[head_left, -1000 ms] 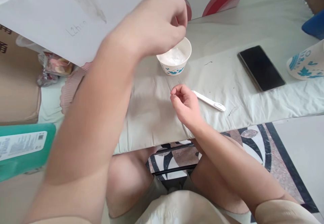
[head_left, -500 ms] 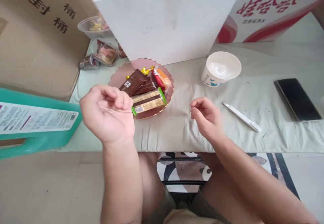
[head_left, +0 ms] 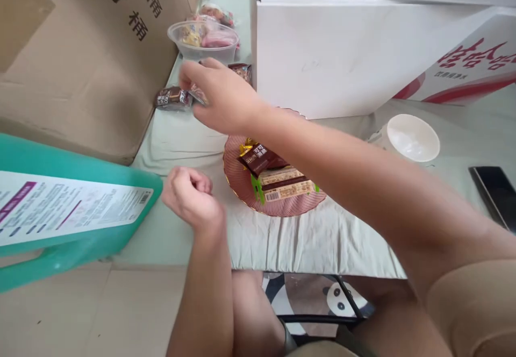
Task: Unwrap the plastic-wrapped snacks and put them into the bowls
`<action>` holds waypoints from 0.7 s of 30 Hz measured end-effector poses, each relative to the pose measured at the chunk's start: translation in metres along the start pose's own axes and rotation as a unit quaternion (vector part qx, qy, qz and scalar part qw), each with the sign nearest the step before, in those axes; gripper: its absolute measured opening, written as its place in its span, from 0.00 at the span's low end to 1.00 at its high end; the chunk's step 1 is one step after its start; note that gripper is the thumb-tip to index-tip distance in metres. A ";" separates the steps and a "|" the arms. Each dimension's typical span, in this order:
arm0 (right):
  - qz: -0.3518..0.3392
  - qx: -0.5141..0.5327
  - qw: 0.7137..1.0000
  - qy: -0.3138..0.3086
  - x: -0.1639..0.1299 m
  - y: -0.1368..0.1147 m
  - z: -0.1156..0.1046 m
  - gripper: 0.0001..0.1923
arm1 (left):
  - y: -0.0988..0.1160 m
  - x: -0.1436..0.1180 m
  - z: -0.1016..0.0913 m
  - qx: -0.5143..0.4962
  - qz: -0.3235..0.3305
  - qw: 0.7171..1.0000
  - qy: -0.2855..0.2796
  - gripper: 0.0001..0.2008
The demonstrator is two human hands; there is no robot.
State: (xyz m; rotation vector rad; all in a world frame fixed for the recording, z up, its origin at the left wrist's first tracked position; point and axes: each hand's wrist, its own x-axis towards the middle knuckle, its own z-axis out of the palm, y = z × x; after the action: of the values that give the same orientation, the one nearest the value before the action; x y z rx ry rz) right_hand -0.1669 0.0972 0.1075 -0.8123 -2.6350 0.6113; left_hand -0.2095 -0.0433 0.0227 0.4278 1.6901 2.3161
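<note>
My right hand (head_left: 221, 96) reaches across to the far left, its thumb and fingers closed around a clear-wrapped snack (head_left: 197, 94), mostly hidden by the hand. Just left of it lies a dark brown snack packet labelled COCOA (head_left: 173, 99). My left hand (head_left: 191, 195) is curled closed with nothing visible in it, between the green jug and the plate. A pink ribbed plate (head_left: 237, 185) with a gold rim holds a brown packet (head_left: 262, 158), a wafer-patterned bar (head_left: 286, 184) with green ends and some yellow wrappers. My right forearm covers part of the plate.
A clear plastic bowl (head_left: 207, 50) of wrapped sweets stands behind my right hand. A cardboard box (head_left: 80, 77) and green jug (head_left: 137, 185) flank the left. White box (head_left: 322, 61) behind; paper cup (head_left: 413, 136) and phone (head_left: 497, 193) on the right.
My right hand has crossed from beside the white pen-like tool to the snacks at far left and closed on one. My left hand has turned and curled. The view has shifted left.
</note>
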 end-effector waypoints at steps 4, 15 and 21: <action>0.090 -0.059 0.993 -0.048 0.081 0.021 0.037 0.21 | -0.011 0.000 -0.009 0.063 0.055 0.997 0.002 0.14; 0.136 -0.009 0.990 -0.037 0.091 0.053 0.064 0.22 | -0.008 -0.027 -0.001 0.061 0.083 0.992 -0.075 0.14; -0.004 0.041 0.999 0.014 0.041 0.015 0.010 0.23 | -0.007 -0.031 -0.002 0.057 0.149 0.986 -0.038 0.15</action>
State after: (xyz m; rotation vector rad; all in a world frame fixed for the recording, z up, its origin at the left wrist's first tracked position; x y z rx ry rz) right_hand -0.1966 0.1303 0.0987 -0.7801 -2.5688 0.6947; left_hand -0.1808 -0.0542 0.0130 0.8340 1.8357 2.3695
